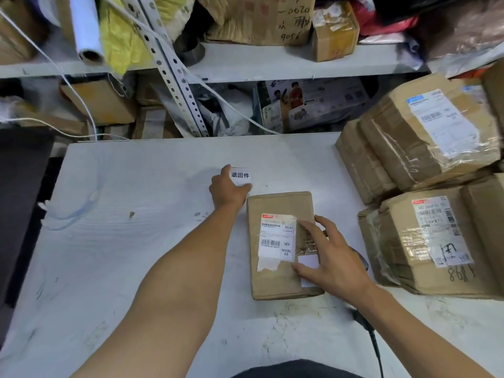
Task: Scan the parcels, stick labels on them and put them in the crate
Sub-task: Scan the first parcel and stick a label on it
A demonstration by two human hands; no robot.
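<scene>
The left hand [227, 190] pinched a white label [240, 176] at its fingertips, just beyond the parcel's [281, 241] far corner. The right hand [331, 257] lay spread and relaxed on that parcel, fingers [306, 227] touching its shipping sticker [276, 237]. The parcel lay flat on a white table [136, 214]; taped boxes [428, 186] were stacked beyond the right hand, with cluttered shelves [286, 64] behind.

The person's forearms are bare to the frame edge, with no sleeves, gloves, rings or wristbands visible. The left hand [228, 190] and right hand [331, 259] are uncovered. A dark garment [297, 370] shows at the bottom edge of the view.
</scene>
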